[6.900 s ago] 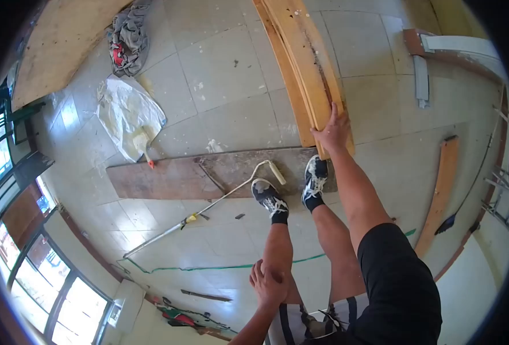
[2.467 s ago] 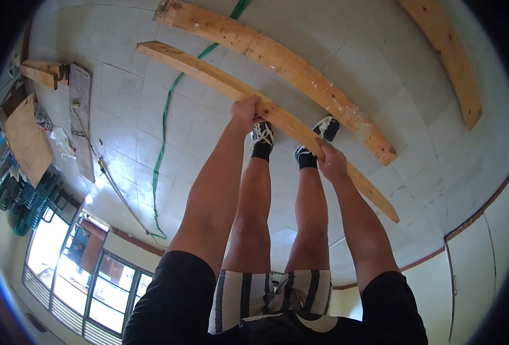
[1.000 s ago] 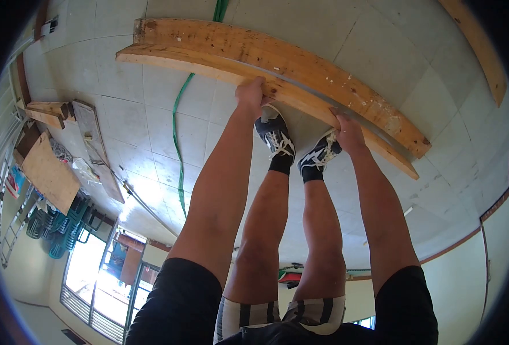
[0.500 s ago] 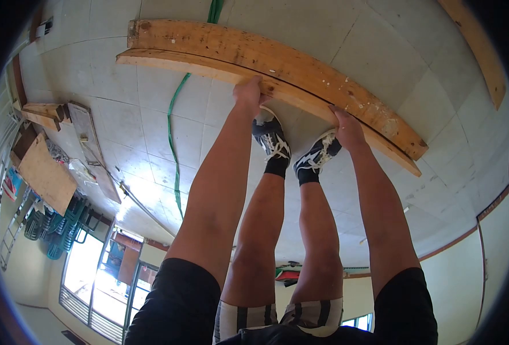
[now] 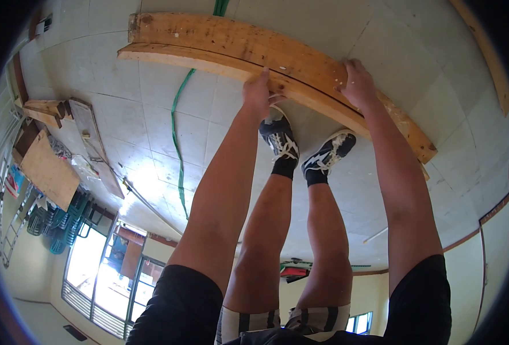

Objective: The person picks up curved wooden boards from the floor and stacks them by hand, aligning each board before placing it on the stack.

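Two long wooden planks lie side by side across the view, curved by the lens, with a thin dark gap between them. My left hand (image 5: 258, 94) grips the narrower near plank (image 5: 191, 57), thumb on top and fingers partly hidden beneath it. My right hand (image 5: 359, 85) reaches over the wider far plank (image 5: 226, 37), its fingers bent over the far edge. That plank has dark nail marks and white paint spots. My forearm hides part of both planks toward the right end.
Both shoes (image 5: 278, 138) stand on the tiled floor (image 5: 134, 132) just behind the planks. A green strap (image 5: 176, 126) runs under them. Another plank (image 5: 487, 54) lies at far right. Wood scraps (image 5: 45, 112), a board (image 5: 50, 169) and stacked green chairs (image 5: 65, 221) are at left.
My right hand has moved from the near plank's edge up and over to the far plank's far edge. My left hand stays on the near plank. The view has shifted slightly.
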Demonstrator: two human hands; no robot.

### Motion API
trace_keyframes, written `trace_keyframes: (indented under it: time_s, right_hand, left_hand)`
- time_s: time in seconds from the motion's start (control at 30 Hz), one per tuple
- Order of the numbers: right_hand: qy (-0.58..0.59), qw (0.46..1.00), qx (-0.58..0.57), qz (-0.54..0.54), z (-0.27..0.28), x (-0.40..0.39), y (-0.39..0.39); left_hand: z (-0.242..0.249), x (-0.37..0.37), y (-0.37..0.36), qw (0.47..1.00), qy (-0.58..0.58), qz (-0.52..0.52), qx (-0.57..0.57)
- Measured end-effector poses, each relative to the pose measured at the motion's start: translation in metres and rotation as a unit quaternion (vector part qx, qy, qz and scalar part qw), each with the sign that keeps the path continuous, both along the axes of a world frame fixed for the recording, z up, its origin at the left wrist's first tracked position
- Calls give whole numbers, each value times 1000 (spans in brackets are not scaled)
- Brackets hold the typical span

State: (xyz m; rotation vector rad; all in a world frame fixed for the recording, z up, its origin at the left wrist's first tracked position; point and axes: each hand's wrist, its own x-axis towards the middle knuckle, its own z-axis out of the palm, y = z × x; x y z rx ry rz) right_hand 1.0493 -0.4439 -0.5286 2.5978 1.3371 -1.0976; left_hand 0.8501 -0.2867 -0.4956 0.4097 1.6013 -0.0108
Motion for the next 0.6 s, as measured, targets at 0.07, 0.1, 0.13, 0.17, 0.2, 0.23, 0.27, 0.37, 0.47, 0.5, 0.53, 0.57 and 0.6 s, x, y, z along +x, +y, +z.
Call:
trace_keyframes:
  time_s: [0.07,0.1,0.13,0.17,0.2,0.23,0.27,0.37,0.47,0.5,0.53,0.57,0.6]
  right_hand:
    - [45,996,-72,0,-3,-8,5]
    - [10,997,-77,8,-5,-11,7]
    - [-25,996,-81,16,-7,-12,9]
    - [-25,996,-83,17,-8,-10,10]
    - [-10,995,-97,10,-8,-5,14]
    - [5,994,-111,3,-7,-3,17]
    - [4,994,-112,3,-8,0,19]
    - [42,988,-145,29,-12,9,22]
    - [32,986,-165,12,-10,10,30]
    - [82,982,-169,-28,-9,14,33]
    - [133,974,-171,-69,-10,15,36]
    - [133,974,-168,-70,-8,17,37]
    - [142,973,-171,-56,-3,18,37]
  left_hand:
    - [-1,-5,-2,1000,-14,5,-3]
    - [0,-6,-2,1000,-25,4,3]
    - [1,-5,-2,999,-37,4,9]
    - [2,-3,-2,999,-37,6,7]
    - [2,-3,-2,999,-35,3,9]
    - [2,-3,-2,999,-33,1,11]
    - [3,-3,-2,999,-34,1,10]
    - [-2,-4,-3,999,-34,-2,11]
    - [-4,-3,-3,999,-40,1,7]
    - [-1,-2,-4,1000,-25,4,11]
    - [1,0,-4,1000,-8,6,14]
    - [1,1,-2,1000,-9,5,17]
    - [0,1,-2,1000,-17,5,25]
